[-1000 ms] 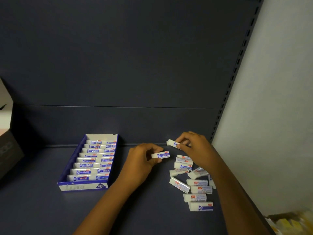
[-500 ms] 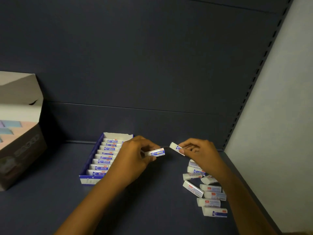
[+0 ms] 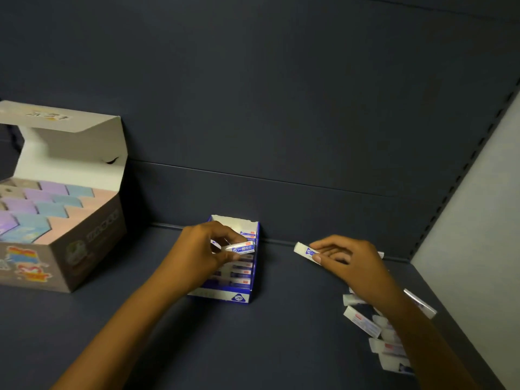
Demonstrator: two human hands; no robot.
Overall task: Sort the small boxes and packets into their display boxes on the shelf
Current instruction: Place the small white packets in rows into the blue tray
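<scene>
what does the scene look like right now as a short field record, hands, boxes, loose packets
left hand: left hand pinches a small white and blue packet over the blue and white display box
right hand: right hand pinches another small white packet above the shelf
display box contents: rows of matching packets, partly hidden by the left hand
loose packets: pile of white packets at right, partly under the right forearm
other box: open grey carton of pastel blocks at left
surface: dark blue shelf
</scene>
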